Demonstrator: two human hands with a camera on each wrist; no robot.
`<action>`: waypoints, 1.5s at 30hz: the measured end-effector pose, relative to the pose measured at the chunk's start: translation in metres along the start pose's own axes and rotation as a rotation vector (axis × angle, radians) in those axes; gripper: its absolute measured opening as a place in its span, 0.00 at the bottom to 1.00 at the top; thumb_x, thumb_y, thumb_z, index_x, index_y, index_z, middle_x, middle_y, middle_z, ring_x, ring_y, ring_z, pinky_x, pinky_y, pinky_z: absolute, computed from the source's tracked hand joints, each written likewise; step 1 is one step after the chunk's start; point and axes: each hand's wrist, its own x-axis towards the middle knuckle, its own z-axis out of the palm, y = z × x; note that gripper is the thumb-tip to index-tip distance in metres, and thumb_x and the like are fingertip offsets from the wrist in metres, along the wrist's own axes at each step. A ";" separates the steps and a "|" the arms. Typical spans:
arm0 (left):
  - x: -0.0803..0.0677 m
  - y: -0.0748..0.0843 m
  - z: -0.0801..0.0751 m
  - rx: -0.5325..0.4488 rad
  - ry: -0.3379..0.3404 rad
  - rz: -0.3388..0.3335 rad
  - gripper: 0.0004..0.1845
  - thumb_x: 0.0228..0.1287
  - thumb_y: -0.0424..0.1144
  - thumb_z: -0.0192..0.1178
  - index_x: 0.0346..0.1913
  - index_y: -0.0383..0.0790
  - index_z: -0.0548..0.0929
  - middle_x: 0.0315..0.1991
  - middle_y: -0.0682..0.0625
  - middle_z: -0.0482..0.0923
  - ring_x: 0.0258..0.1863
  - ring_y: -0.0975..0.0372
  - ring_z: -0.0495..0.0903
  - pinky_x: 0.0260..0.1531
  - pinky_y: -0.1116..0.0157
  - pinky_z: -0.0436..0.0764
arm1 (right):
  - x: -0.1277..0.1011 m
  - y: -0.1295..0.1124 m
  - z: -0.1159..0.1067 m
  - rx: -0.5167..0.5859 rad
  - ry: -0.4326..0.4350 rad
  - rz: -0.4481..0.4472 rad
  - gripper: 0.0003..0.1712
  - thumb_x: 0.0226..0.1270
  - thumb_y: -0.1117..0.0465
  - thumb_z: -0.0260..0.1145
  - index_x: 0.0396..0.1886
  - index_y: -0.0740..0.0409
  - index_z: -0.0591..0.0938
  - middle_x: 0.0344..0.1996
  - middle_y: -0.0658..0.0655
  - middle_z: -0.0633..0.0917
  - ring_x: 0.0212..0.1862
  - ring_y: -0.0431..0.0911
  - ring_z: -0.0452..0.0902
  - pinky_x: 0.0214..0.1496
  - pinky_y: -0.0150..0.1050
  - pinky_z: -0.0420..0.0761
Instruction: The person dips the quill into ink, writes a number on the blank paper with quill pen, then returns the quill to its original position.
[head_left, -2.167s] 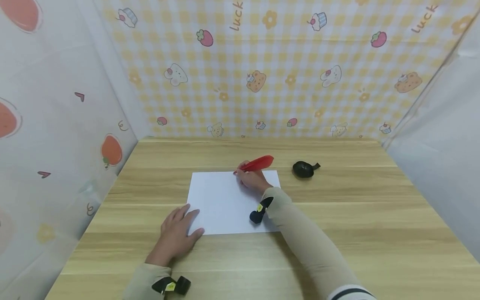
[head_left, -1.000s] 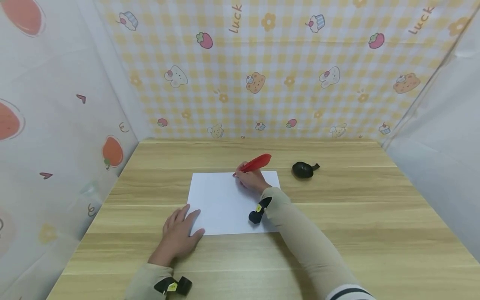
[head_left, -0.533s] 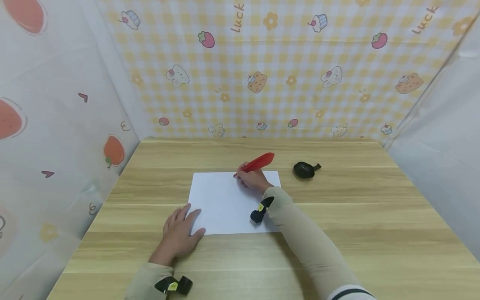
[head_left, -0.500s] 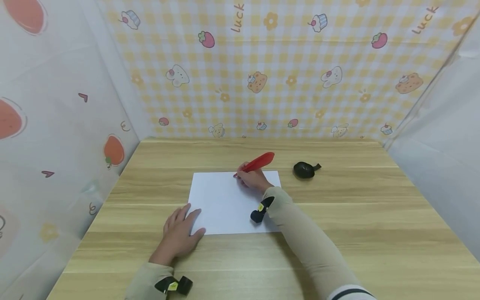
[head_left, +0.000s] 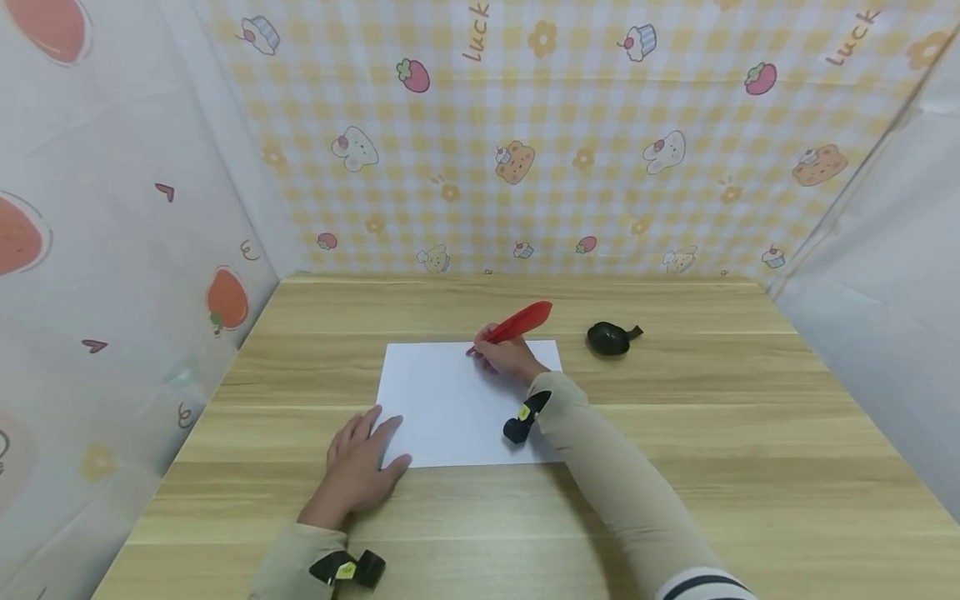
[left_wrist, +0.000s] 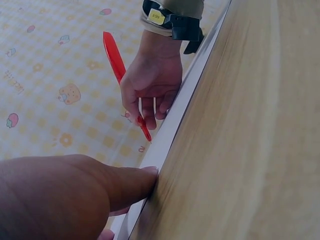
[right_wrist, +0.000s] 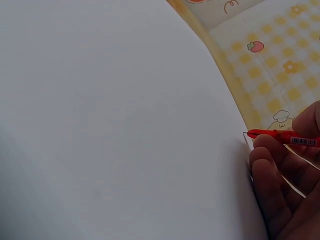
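My right hand (head_left: 508, 358) pinches a red feather pen (head_left: 523, 322) between thumb and fingers. Its tip is at the upper part of a white sheet of paper (head_left: 435, 400), and its feather end slants up to the right. In the right wrist view the pen (right_wrist: 280, 136) shows a thin point and a barcode label on its barrel. My left hand (head_left: 358, 471) lies flat with spread fingers over the paper's lower left edge. In the left wrist view its thumb (left_wrist: 131, 186) rests at the sheet's near edge.
A rounded black object (head_left: 607, 339) with a short flat tail lies on the wooden table (head_left: 712, 433), right of the paper. A yellow checked cloth (head_left: 577, 108) hangs along the table's back, with white sheeting (head_left: 135, 250) at the sides.
The pen's tip has crept slightly downward on the paper, and its feather end has tilted up a little. My left hand stays in place.
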 end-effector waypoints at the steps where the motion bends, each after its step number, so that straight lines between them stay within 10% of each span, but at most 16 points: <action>1: 0.000 0.000 0.000 -0.001 0.000 -0.001 0.30 0.67 0.44 0.60 0.69 0.38 0.68 0.73 0.32 0.50 0.71 0.36 0.43 0.64 0.36 0.41 | -0.001 0.000 0.000 -0.005 -0.002 0.001 0.03 0.68 0.64 0.59 0.36 0.59 0.78 0.32 0.58 0.85 0.27 0.45 0.75 0.26 0.31 0.75; 45: -0.001 0.004 -0.002 0.005 -0.011 -0.015 0.31 0.66 0.44 0.60 0.70 0.38 0.67 0.73 0.32 0.50 0.71 0.36 0.43 0.64 0.36 0.42 | -0.012 -0.001 -0.004 -0.154 -0.101 -0.001 0.06 0.69 0.59 0.59 0.39 0.57 0.79 0.33 0.55 0.87 0.29 0.48 0.79 0.28 0.34 0.77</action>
